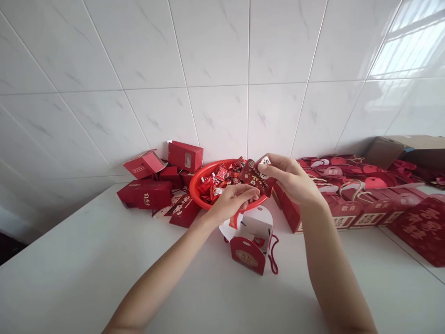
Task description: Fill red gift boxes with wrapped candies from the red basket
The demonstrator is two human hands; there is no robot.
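My right hand (290,178) pinches a dark red packet (255,176) with gold print, holding it above the right side of a red plastic bowl. A small white printed piece shows at the thumb. My left hand (234,199) is over the bowl's front edge, fingers curled together; whatever they hold is hidden. Wrapped candies (219,178), mostly red, fill the bowl (195,195). Below my hands stands an open red gift box (248,255) with a white inside, its flaps up and a red cord at its side. Something small and red lies in it.
Several closed red gift boxes (344,215) with rope handles stand in rows at right. A brown cardboard box (382,150) sits behind them. Further red boxes (155,194) are piled left of the bowl. All rest on a white table (104,260) against a tiled wall (215,55).
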